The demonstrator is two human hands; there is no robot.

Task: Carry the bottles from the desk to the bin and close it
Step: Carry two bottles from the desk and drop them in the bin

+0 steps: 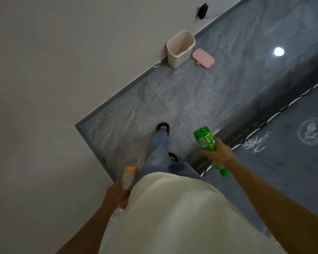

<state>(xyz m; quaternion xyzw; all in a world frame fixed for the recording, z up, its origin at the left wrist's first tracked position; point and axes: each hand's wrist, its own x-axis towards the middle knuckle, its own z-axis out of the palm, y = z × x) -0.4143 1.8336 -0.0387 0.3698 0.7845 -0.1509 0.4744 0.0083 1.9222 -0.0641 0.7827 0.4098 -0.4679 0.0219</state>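
The left grip point(117, 192) is wrapped tight around an orange bottle point(129, 176) and the right grip point(219, 153) around a green bottle point(206, 141), both held above the floor point(200, 99), well apart from the open bin point(180, 49) and its pink lid point(203, 58).

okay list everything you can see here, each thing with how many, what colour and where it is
bin: one, cream, open, on the floor against the wall
lid: one, pink, flat on the floor just right of the bin
green bottle: one, green, in the right hand
orange bottle: one, orange and clear, in the left hand
wall plug: one, black, low on the wall beyond the bin
rug: one, dark grey with white bamboo print, on the right
floor: grey marbled tiles
left hand: closed around the orange bottle
right hand: closed around the green bottle
feet: two, in black sandals, mid-step
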